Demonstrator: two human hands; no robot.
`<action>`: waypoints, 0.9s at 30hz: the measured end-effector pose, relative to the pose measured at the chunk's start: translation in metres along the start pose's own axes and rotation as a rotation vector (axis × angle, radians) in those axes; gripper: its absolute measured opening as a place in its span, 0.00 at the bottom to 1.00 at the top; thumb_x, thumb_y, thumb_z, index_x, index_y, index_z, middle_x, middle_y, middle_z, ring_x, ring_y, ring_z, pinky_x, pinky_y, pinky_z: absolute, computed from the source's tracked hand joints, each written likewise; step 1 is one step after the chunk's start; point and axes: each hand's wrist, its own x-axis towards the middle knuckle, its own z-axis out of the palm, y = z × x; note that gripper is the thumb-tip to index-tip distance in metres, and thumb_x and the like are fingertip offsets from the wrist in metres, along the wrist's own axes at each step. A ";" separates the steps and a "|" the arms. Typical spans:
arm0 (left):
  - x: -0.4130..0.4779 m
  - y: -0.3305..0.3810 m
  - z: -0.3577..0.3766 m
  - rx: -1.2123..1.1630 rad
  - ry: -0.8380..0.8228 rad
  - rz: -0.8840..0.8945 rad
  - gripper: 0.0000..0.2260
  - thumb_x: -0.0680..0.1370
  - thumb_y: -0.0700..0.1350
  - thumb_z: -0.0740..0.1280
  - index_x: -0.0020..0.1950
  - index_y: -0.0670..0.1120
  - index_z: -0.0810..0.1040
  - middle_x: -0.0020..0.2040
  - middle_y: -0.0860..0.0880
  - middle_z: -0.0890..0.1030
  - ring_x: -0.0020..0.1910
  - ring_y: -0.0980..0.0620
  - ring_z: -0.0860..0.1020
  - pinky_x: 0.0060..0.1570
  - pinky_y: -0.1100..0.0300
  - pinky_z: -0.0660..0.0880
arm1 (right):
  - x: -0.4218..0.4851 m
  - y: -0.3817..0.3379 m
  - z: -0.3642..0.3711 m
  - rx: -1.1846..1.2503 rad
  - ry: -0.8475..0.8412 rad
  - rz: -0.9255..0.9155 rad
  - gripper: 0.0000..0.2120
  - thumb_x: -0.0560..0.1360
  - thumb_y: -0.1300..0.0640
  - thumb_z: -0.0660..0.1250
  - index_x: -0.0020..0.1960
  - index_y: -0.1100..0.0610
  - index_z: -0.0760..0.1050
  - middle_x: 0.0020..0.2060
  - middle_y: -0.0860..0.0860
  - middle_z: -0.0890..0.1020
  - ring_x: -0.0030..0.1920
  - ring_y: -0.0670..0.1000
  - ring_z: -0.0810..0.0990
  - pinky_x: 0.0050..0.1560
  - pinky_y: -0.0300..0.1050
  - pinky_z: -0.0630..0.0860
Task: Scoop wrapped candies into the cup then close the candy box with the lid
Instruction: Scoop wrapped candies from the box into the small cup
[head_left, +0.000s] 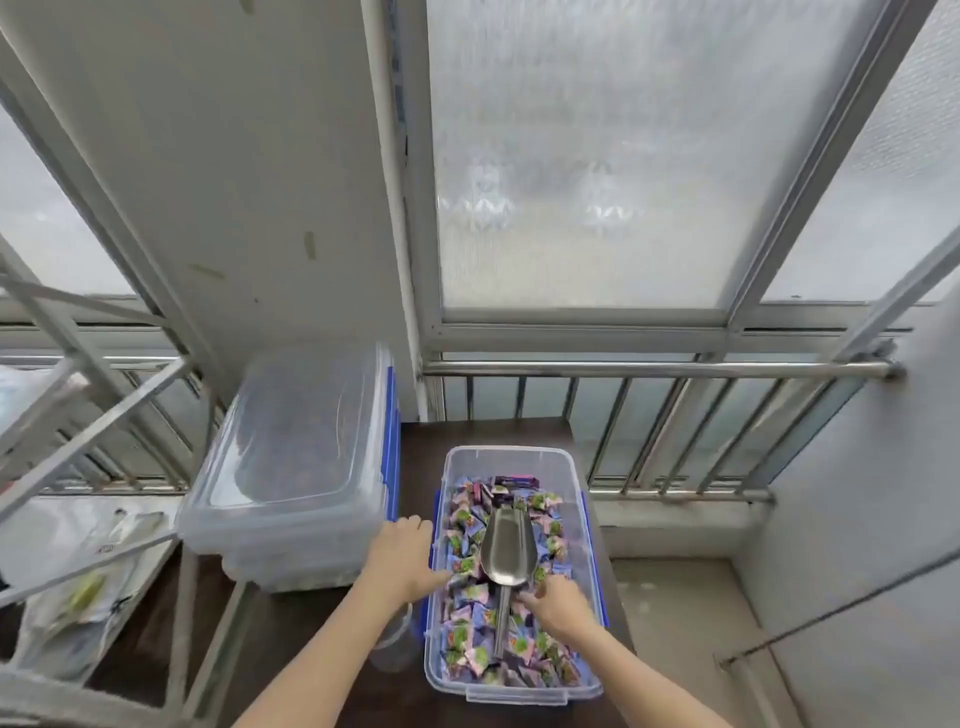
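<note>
Candy box (582, 571), lid off, sits on counter (415, 467) w/ wrapped candies (467, 639) and metal scoop (506, 545) inside; cup (397, 644) at its 9 o'clock, partly hidden. Left hands (402, 556) rests open on box rim; right hands (558, 605) open, fingers just reaching scoop handle, nothing gripped. Step judged: scooping not begun; next calls for firm grip on handle.

Purple-and-green wrapped candies (470, 525) fill a clear, blue-latched candy box (569, 467) holding a silver scoop (506, 540) on a dark-brown table (415, 467).

Open clear candy box (582, 499) full of wrapped candies (470, 618), metal scoop (506, 545) lying on top.
</note>
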 end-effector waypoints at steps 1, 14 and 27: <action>-0.001 -0.003 0.007 -0.040 -0.045 -0.014 0.37 0.72 0.66 0.63 0.71 0.43 0.65 0.69 0.44 0.71 0.68 0.44 0.69 0.68 0.51 0.66 | 0.003 -0.001 0.009 0.000 0.007 0.012 0.22 0.77 0.47 0.64 0.31 0.53 0.58 0.25 0.49 0.65 0.24 0.47 0.63 0.25 0.42 0.56; -0.032 -0.069 0.081 -0.399 -0.141 -0.081 0.48 0.58 0.57 0.77 0.71 0.54 0.56 0.71 0.53 0.64 0.68 0.50 0.69 0.61 0.53 0.74 | 0.023 -0.012 0.056 0.253 0.003 0.146 0.05 0.73 0.60 0.64 0.42 0.58 0.68 0.36 0.52 0.74 0.33 0.49 0.72 0.33 0.45 0.70; -0.030 -0.059 0.107 -0.981 0.139 -0.250 0.40 0.54 0.55 0.80 0.61 0.61 0.64 0.60 0.55 0.75 0.60 0.54 0.75 0.59 0.55 0.74 | 0.023 0.008 0.031 -0.338 0.351 0.119 0.22 0.80 0.63 0.55 0.71 0.65 0.54 0.61 0.58 0.72 0.46 0.52 0.84 0.39 0.41 0.80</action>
